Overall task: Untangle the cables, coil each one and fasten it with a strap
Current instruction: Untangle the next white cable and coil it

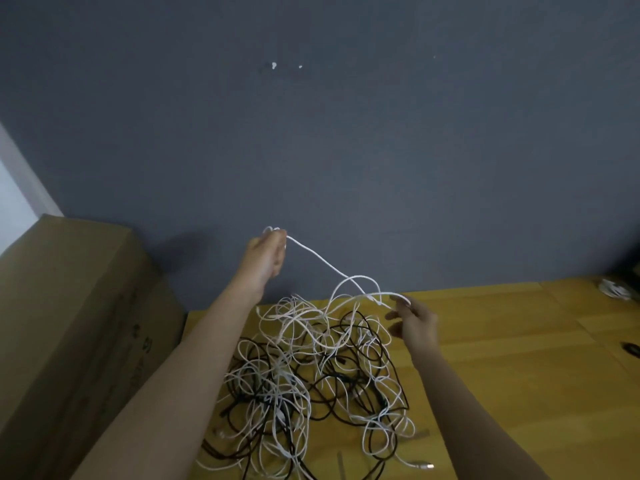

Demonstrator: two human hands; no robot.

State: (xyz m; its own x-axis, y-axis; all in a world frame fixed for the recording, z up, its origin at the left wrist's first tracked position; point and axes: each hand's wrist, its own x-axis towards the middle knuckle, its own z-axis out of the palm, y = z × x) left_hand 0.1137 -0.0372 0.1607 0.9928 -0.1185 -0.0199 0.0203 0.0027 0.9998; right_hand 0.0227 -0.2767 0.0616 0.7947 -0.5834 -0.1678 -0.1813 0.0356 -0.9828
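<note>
Dim, soft (slightly blurry), wide-angle edge distortion

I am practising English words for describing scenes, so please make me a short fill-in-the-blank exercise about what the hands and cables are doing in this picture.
1. The left hand holds up a cable of ____ colour.
2. The tangled pile mixes white cables with ____ ones.
3. The pile lies on a wooden table, and to its left stands a ____ box.
4. The right hand has its fingers ____, touching the raised cable.

Missing words: white; black; cardboard; spread
</note>
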